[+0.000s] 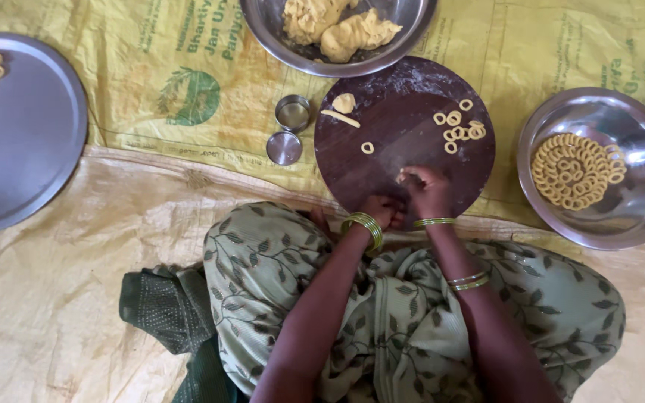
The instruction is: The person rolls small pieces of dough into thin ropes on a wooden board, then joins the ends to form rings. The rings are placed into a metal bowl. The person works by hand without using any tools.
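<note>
Both hands meet at the near edge of the round dark wooden board (404,142) in the head view: the right hand (425,190) has its fingertips pinched together on a small bit of yellow dough (402,177), and the left hand (384,211) is curled just beside it, touching the right hand, though whether it holds anything cannot be told. That bit is too small and too covered by fingers to tell which way it lies. On the board, farther out, a single dough ring (367,148) lies flat, a cluster of finished rings (459,127) sits to the right, and a short dough strip (340,118) lies slantwise beside a small dough lump (344,102). Beyond the board stands a steel bowl of dough (337,33); left of the board are two small steel cups (290,127). To the right, a steel bowl (636,201) holds a heap of rings, and far left a steel plate (24,142) carries a few more. Everything rests on yellow sacking (188,82) spread on the floor.
</note>
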